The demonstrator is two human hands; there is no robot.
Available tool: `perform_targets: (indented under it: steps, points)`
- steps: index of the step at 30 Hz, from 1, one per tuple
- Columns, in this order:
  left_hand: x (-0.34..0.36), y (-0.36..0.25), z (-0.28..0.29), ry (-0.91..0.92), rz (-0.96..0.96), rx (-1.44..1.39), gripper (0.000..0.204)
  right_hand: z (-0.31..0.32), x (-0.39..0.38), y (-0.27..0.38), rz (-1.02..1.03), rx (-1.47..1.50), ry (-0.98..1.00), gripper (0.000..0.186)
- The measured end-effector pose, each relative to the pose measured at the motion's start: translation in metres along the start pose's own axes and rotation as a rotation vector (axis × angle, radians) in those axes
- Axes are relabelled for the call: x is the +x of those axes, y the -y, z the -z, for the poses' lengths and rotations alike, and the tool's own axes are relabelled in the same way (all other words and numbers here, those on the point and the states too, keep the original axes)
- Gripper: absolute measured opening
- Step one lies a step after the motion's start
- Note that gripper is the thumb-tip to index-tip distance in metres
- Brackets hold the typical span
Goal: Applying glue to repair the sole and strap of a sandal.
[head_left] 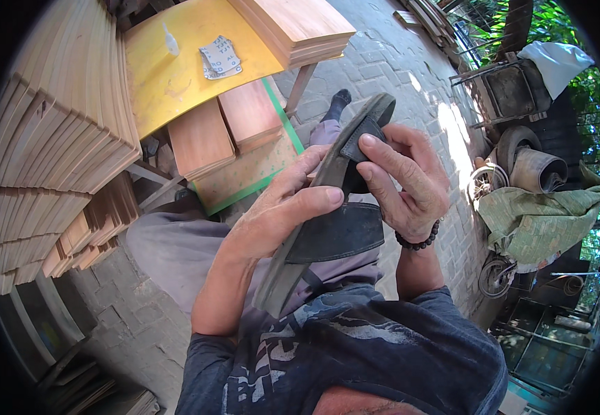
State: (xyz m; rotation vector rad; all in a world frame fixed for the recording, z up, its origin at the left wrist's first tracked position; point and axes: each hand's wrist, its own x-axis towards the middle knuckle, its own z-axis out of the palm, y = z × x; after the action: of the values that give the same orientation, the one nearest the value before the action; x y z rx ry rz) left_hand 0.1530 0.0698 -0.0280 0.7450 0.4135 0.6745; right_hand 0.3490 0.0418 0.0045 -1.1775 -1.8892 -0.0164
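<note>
I hold a dark sandal [338, 235] tilted in front of my lap with both hands. It has a worn grey sole [277, 282] and a wide black strap across its nearer part. My left hand [272, 207] grips it from the left side, thumb laid along the footbed and fingers partly hidden behind the sole. At the far end, my right hand [410, 176] pinches a smaller black strap [362, 144] between thumb and fingers. A dark beaded bracelet [419, 237] circles my right wrist.
Ahead to the left stands a yellow-topped table [169, 97] bearing a white squeeze bottle [170, 40], sandpaper pieces [221, 58] and stacked boards [300, 31]. Tall stacks of thin wooden boards [65, 131] rise at left. Boards [202, 138] lie beneath the table. A chair [518, 90] and draped cloth [545, 214] stand right.
</note>
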Motion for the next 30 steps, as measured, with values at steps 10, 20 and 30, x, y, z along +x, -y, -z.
perform_targets:
  steps: [10, 20, 30]
  points:
    - [0.0, -0.005, 0.004, 0.001, 0.114, -0.059, 0.075, -0.011, -0.005, 0.0, -0.225, 0.097, -0.06, 0.024]
    - [-0.001, -0.003, 0.012, 0.008, 0.097, 0.023, 0.074, -0.012, -0.009, -0.007, -0.132, 0.097, 0.002, 0.028]
    - [0.0, -0.004, 0.014, -0.028, 0.078, 0.172, 0.072, -0.014, -0.015, -0.012, -0.046, 0.049, 0.016, 0.035]
